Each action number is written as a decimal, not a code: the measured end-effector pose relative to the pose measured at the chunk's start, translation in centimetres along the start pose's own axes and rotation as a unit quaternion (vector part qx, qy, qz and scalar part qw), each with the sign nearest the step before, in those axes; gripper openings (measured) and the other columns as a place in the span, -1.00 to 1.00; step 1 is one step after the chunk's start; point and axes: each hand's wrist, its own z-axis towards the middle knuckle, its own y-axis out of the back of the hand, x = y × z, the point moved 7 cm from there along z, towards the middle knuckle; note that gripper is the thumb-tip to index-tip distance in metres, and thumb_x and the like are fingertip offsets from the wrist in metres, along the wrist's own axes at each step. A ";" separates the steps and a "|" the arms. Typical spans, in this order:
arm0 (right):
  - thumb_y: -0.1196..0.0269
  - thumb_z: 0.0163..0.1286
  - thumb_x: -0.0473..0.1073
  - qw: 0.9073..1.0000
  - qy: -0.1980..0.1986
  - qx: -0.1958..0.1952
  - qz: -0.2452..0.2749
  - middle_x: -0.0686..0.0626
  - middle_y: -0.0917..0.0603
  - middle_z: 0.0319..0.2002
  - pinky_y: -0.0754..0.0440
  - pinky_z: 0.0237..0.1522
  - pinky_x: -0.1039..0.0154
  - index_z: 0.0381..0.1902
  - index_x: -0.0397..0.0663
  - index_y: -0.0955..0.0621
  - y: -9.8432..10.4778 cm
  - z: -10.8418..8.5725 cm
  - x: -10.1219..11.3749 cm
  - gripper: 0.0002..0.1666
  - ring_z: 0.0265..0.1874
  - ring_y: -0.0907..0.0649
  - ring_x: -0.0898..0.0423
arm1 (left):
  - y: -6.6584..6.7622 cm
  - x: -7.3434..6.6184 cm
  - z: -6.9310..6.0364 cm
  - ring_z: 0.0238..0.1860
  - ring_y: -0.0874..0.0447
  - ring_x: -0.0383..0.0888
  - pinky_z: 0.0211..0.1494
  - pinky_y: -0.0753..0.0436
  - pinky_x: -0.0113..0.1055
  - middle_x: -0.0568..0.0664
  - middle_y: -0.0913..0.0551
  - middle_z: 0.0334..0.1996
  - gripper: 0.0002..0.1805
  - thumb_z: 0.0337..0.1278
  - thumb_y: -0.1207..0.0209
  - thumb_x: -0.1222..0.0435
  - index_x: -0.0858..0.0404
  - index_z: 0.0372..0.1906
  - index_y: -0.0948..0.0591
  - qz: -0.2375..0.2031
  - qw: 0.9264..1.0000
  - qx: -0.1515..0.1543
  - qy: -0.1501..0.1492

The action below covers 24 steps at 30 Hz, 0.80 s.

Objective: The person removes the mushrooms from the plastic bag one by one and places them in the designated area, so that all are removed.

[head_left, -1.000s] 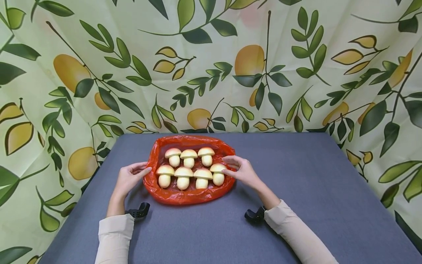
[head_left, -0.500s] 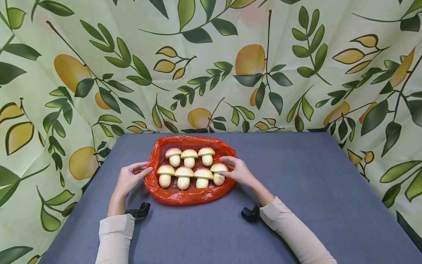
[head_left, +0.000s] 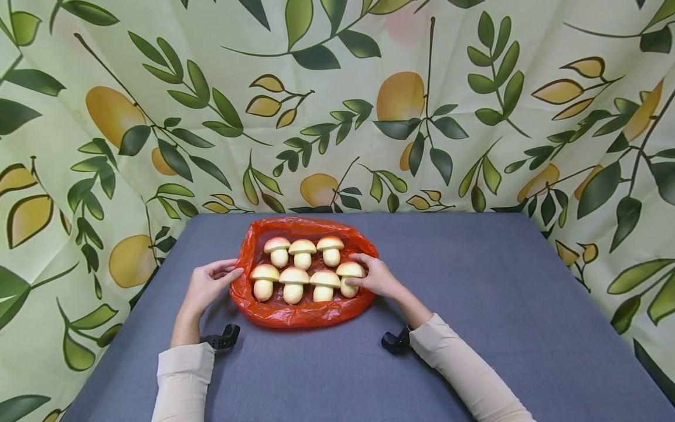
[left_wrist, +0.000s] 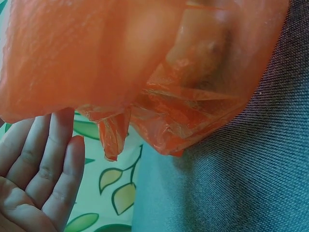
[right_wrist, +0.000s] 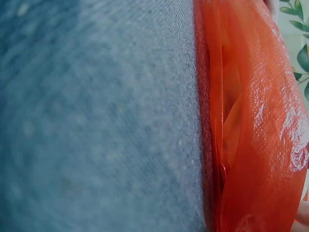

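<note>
An opened red plastic bag lies at the back of the table with its rim rolled outward. Several pale mushrooms with rounded caps lie inside in two rows. At the left rim my left hand holds the bag's edge between thumb and fingers. The left wrist view shows its fingers against the bag's outside. My right hand reaches over the right rim to the front row's rightmost mushroom. Its thumb crosses the stem and the other fingers lie around the cap's right side. In the right wrist view, the bag mostly hides this hand.
The bag stands on a grey-blue cloth-covered table. Behind and to both sides hangs a curtain printed with leaves and fruit. Black wrist cameras sit under both wrists.
My right hand has moved left and inward until its thumb lies over the rightmost mushroom's stem. That mushroom has tilted slightly. The left hand has stayed at the left rim.
</note>
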 end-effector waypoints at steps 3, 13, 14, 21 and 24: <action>-0.42 0.11 -0.17 1.000 -0.005 0.001 -0.013 -0.30 -0.67 0.00 -0.59 -0.01 0.15 0.15 -0.36 -0.51 0.0 0.0 -0.1 -0.33 -0.08 -0.67 -0.09 | -0.1 0.0 0.0 -0.36 -0.56 -0.62 -0.24 -0.54 -0.67 -0.63 -0.54 -0.49 -0.53 0.17 -0.27 0.20 0.44 0.07 -0.60 -0.003 1.000 0.000 -0.002; -0.39 0.14 -0.18 1.000 -0.014 -0.004 -0.006 -0.28 -0.68 -0.01 -0.58 -0.02 0.17 0.09 -0.32 -0.56 -0.1 0.0 0.0 -0.43 -0.08 -0.66 -0.09 | 0.1 0.2 0.0 -0.36 -0.57 -0.60 -0.23 -0.55 -0.66 -0.36 -0.68 -0.37 -0.52 0.16 -0.28 0.15 0.40 0.09 -0.61 0.005 1.000 -0.003 0.001; -0.39 0.14 -0.18 1.000 -0.012 -0.004 -0.007 -0.28 -0.68 -0.01 -0.58 -0.02 0.17 0.09 -0.32 -0.57 -0.1 0.0 0.0 -0.44 -0.09 -0.67 -0.09 | 0.1 0.2 0.0 -0.36 -0.57 -0.59 -0.23 -0.55 -0.67 -0.33 -0.69 -0.36 -0.51 0.16 -0.28 0.14 0.41 0.08 -0.60 0.007 1.000 -0.004 0.001; -0.40 0.14 -0.19 1.000 -0.002 -0.007 -0.013 -0.29 -0.68 0.00 -0.61 -0.02 0.12 0.08 -0.33 -0.56 0.3 -0.1 0.7 -0.44 -0.08 -0.66 -0.10 | 0.0 0.4 0.0 -0.37 -0.58 -0.56 -0.25 -0.55 -0.66 -0.23 -0.72 -0.34 -0.52 0.16 -0.28 0.13 0.40 0.06 -0.62 0.010 1.000 -0.011 0.007; -0.39 0.14 -0.21 1.000 -0.003 -0.005 -0.006 -0.28 -0.67 0.02 -0.60 0.00 0.09 0.10 -0.32 -0.56 0.6 -0.1 1.1 -0.44 -0.06 -0.66 -0.10 | 0.1 0.2 0.1 -0.36 -0.56 -0.59 -0.23 -0.55 -0.66 -0.29 -0.70 -0.34 -0.51 0.18 -0.27 0.14 0.41 0.09 -0.60 0.013 1.000 -0.002 0.004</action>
